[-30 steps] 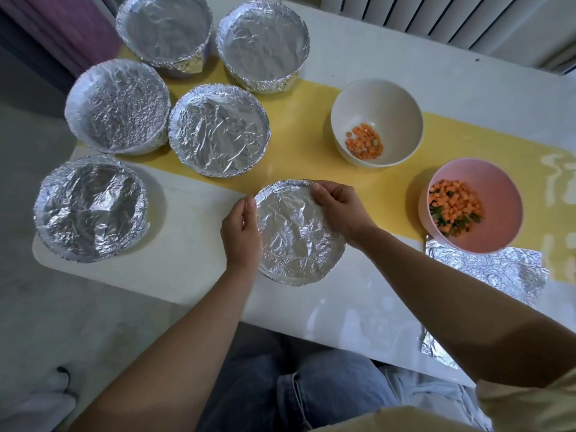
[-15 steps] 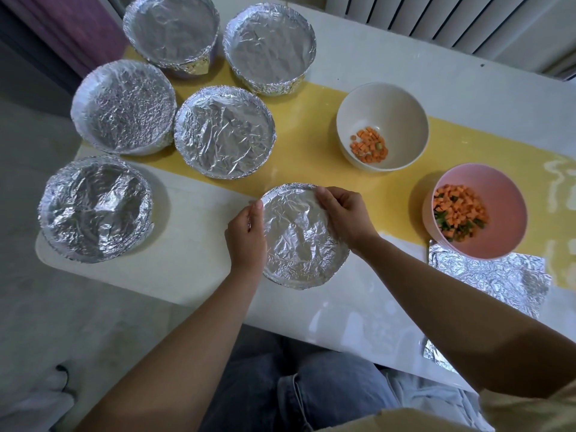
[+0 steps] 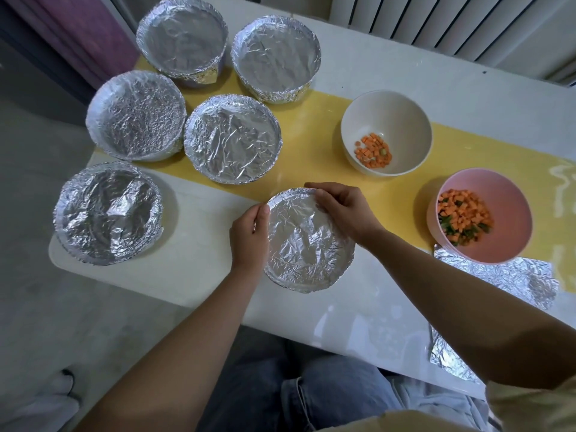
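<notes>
Head view: left hand (image 3: 249, 236) and right hand (image 3: 341, 210) curl, each grip seemingly pinching the foil-covered dish (image 3: 307, 247).

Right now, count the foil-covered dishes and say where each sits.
6. Far pair: back-left dish, back-right dish. Middle pair: middle-left dish, middle-right dish. Near-left dish at the corner. Held dish between left hand and right hand. None seems hidden.

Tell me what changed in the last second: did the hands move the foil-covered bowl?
Barely anything. The left hand and right hand still hold the rim of the foil-covered bowl, which sits where it was; the right fingertips may have crept slightly along the far rim. Nothing taken up or released. The other foil-covered bowls, white bowl and pink bowl stayed put.
</notes>
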`<state>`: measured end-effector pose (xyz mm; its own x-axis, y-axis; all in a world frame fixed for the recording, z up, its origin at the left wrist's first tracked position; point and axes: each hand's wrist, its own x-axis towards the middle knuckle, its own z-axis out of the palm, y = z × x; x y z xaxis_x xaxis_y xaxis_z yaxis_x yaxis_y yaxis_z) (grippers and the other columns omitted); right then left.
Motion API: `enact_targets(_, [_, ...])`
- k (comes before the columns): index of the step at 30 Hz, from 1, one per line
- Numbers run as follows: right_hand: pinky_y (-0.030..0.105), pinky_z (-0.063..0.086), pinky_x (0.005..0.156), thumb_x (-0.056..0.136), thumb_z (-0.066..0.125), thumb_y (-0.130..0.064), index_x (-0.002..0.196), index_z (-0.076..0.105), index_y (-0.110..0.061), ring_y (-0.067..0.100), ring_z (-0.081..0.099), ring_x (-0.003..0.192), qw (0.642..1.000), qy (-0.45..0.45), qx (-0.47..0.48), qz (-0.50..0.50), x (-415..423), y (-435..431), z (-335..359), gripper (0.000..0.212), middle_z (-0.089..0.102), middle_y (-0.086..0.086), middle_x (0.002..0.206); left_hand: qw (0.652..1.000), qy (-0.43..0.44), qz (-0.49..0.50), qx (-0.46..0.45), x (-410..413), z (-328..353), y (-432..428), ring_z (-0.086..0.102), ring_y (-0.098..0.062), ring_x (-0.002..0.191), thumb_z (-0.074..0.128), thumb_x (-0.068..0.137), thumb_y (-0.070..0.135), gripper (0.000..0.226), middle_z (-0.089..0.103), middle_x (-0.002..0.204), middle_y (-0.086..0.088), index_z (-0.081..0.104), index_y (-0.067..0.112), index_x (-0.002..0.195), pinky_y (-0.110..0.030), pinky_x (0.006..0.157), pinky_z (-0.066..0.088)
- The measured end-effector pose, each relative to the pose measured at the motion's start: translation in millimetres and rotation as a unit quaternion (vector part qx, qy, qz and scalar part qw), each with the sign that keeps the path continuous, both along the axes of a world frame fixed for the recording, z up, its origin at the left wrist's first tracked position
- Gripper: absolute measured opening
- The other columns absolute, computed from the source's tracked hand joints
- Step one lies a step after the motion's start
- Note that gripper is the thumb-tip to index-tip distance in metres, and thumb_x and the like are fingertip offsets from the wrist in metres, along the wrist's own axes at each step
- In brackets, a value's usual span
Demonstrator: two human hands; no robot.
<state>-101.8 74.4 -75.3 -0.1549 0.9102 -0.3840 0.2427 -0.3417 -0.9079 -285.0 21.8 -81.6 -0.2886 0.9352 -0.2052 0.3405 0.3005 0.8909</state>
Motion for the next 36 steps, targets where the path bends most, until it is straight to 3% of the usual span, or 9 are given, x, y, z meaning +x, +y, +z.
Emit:
enact_targets(3, [0.04,0.055,0.085,0.1,0.054,-0.019,0.111,0.072,-0.013,0.015,0.067,0.084,1.0,0.004,-0.008,-0.005,-0.3,-3.5,-1.4,0.022,0.073,0.008,0.099,1.0,0.02,0.019,0.012,5.6,-3.9,2.7,0.022,-0.011,0.052,0.042,0.097,0.03,0.04,0.025,0.05,0.005,0.031,0.025,0.059,-0.031,0.053,0.02])
enact_targets(10, [0.04,0.054,0.091,0.101,0.051,-0.02,0.111,0.069,-0.014,0.013,0.065,0.089,0.999,-0.02,-0.016,0.027,0.8,0.6,3.2,0.021,0.071,0.005,0.102,1.0,0.014,-0.001,-0.011,3.5,-2.8,5.7,0.03,-0.014,0.055,0.042,0.096,0.033,0.034,0.033,0.054,0.001,0.042,0.019,0.065,-0.032,0.057,0.029])
enact_targets(13, [0.038,0.049,0.101,0.098,0.058,-0.022,0.121,0.066,-0.012,0.013,0.065,0.108,0.999,0.02,-0.009,-0.036,6.3,-3.5,3.7,0.027,0.07,0.002,0.116,0.999,-0.032,-0.016,-0.041,-2.0,1.2,12.5,0.049,-0.01,0.067,0.05,0.098,0.025,0.019,0.059,0.07,0.0,0.068,0.017,0.097,-0.032,0.07,0.044])
enact_targets(17, [0.035,0.048,0.102,0.098,0.058,-0.022,0.122,0.066,-0.011,0.01,0.063,0.112,0.989,0.019,-0.009,-0.146,15.5,-29.0,2.8,0.028,0.069,-0.001,0.117,0.993,-0.069,-0.085,-0.046,-5.4,3.0,26.2,0.046,-0.011,0.059,0.047,0.102,0.019,0.027,0.058,0.064,0.006,0.066,0.02,0.121,-0.025,0.068,0.043])
enact_targets(22, [0.038,0.05,0.095,0.103,0.044,-0.018,0.119,0.066,-0.014,0.02,0.066,0.104,0.983,0.077,-0.071,-0.148,13.5,-54.5,-0.8,0.028,0.072,0.005,0.109,0.992,-0.063,-0.097,-0.055,-3.9,3.0,27.3,0.034,-0.003,0.048,0.041,0.103,0.014,0.025,0.039,0.048,0.013,0.065,0.019,0.097,-0.021,0.053,0.038])
enact_targets(24, [0.039,0.05,0.097,0.104,0.041,-0.017,0.122,0.064,-0.015,0.024,0.065,0.107,0.978,0.106,-0.084,-0.157,8.4,-50.3,1.5,0.029,0.07,0.007,0.113,0.995,-0.044,-0.073,-0.044,-1.9,4.7,21.9,0.032,-0.006,0.048,0.041,0.103,0.012,0.026,0.039,0.048,0.011,0.061,0.008,0.087,-0.023,0.052,0.033])
enact_targets(28, [0.044,0.047,0.103,0.104,0.041,-0.018,0.126,0.061,-0.017,0.024,0.062,0.114,0.981,0.1,-0.096,-0.133,1.5,-34.6,1.9,0.029,0.065,0.007,0.122,0.998,-0.027,-0.008,-0.05,-1.6,1.0,9.3,0.034,-0.019,0.052,0.038,0.101,0.012,0.025,0.04,0.055,-0.002,0.056,-0.004,0.093,-0.031,0.059,0.032])
enact_targets(31, [0.044,0.044,0.107,0.102,0.047,-0.022,0.127,0.061,-0.017,0.019,0.059,0.118,0.987,0.072,-0.087,-0.113,-2.0,-30.9,3.0,0.029,0.063,0.002,0.127,0.996,-0.042,0.038,-0.062,-7.0,1.8,-1.2,0.044,-0.018,0.06,0.037,0.099,0.016,0.029,0.05,0.064,0.004,0.062,0.006,0.108,-0.033,0.065,0.039])
enact_targets(36, [0.037,0.045,0.105,0.1,0.051,-0.024,0.13,0.061,-0.014,0.009,0.058,0.117,0.987,-0.001,-0.031,-0.157,2.9,-49.6,7.1,0.033,0.064,-0.005,0.127,0.995,-0.024,0.082,-0.06,-14.2,8.8,-18.3,0.056,-0.022,0.077,0.044,0.098,0.017,0.014,0.059,0.078,0.006,0.058,0.017,0.101,-0.041,0.079,0.049])
